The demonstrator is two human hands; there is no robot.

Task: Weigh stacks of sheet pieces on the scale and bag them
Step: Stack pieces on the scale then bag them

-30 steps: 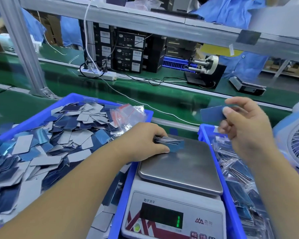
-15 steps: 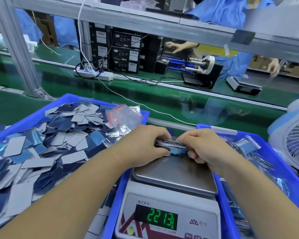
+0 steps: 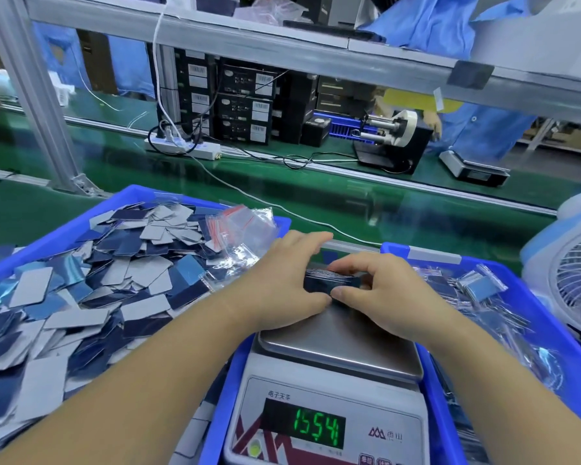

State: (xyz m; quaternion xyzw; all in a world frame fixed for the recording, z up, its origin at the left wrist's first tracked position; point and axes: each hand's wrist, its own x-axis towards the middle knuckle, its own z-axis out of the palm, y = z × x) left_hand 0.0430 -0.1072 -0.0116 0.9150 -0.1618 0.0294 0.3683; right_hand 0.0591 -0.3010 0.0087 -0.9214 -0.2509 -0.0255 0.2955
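Note:
A dark blue stack of sheet pieces stands on the steel pan of the scale, at the pan's far edge. My left hand grips the stack from the left, thumb in front, fingers behind. My right hand grips it from the right in the same way. The scale's green display reads about 1554. Loose blue and grey sheet pieces fill the blue bin on the left. Empty clear bags with red strips lie at that bin's far right corner.
A second blue bin on the right holds filled bags. A white fan stands at the far right. Beyond lie a green conveyor belt, a white cable, a power strip, black boxes and a label dispenser. People in blue coats work behind.
A second ago my right hand held one blue piece in the air; it came down onto the stack. Now both hands squeeze the stack together, and the reading changed from 2213 to about 1554.

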